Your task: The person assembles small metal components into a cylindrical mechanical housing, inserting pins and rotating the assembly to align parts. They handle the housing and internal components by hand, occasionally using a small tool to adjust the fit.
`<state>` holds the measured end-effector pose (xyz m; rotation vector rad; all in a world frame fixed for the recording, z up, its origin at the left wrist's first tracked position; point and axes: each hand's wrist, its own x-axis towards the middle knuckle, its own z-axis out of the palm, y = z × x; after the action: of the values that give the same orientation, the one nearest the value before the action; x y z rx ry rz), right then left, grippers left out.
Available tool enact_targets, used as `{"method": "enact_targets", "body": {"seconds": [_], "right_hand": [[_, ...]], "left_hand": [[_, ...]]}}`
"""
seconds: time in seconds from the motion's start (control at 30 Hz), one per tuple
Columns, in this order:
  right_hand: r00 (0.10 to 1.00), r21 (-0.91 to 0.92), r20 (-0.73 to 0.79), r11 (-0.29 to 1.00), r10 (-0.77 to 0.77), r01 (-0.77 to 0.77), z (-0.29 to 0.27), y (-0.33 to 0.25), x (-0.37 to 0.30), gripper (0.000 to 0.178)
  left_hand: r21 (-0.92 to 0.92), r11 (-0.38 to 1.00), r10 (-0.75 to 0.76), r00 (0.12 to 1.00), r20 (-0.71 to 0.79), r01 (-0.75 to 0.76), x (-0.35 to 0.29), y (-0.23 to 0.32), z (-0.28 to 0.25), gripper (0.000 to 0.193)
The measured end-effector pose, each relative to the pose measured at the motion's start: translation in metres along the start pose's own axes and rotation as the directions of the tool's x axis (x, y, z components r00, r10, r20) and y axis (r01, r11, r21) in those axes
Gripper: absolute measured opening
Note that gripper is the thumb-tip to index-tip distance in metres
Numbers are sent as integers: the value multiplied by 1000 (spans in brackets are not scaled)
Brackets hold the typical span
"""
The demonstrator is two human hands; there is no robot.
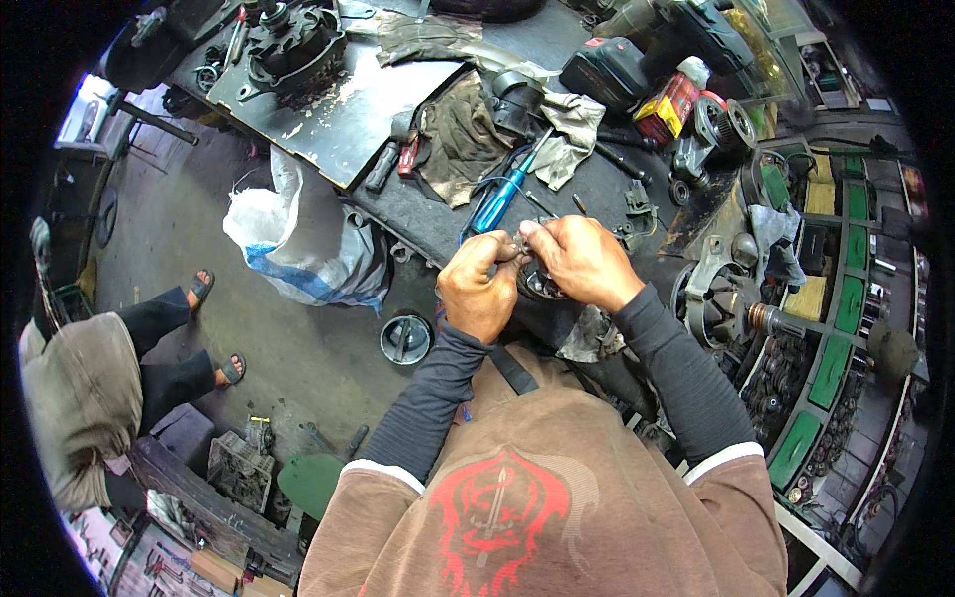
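My left hand (479, 286) and my right hand (585, 261) meet at the near edge of the workbench, fingertips pinched together. Whatever small piece lies between them is mostly hidden by the fingers. Just beneath the fingertips shows a dark round metal part (540, 285), partly covered by my right hand. A blue-handled screwdriver (502, 201) lies just beyond my left hand, its shaft pointing away toward a pale rag (569, 134). Small dark metal pieces (642, 211) rest beyond my right hand.
A brown rag (458, 139), a dark cordless tool battery (605, 74) and a red-yellow box (668, 107) lie on the bench (398, 204). Right stands a finned metal rotor (718, 303). Left on the floor are a white sack (298, 254) and a bucket (406, 339); another person (85, 388) is farther left.
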<state>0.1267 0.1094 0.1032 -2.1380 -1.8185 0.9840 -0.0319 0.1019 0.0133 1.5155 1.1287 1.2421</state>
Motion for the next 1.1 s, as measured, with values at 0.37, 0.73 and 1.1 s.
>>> {"method": "enact_targets", "body": {"seconds": [0.37, 0.73, 1.1], "right_hand": [[999, -35, -32, 999, 6, -8, -1, 5, -3, 53], [983, 186, -92, 968, -156, 171, -9, 16, -13, 31], [972, 233, 188, 956, 137, -180, -6, 25, 6, 48]], "left_hand": [[-357, 531, -522, 629, 577, 769, 14, -13, -14, 25], [-377, 638, -530, 739, 417, 671, 6, -2, -7, 19], [-372, 853, -330, 931, 158, 365, 8, 12, -1, 8]]}}
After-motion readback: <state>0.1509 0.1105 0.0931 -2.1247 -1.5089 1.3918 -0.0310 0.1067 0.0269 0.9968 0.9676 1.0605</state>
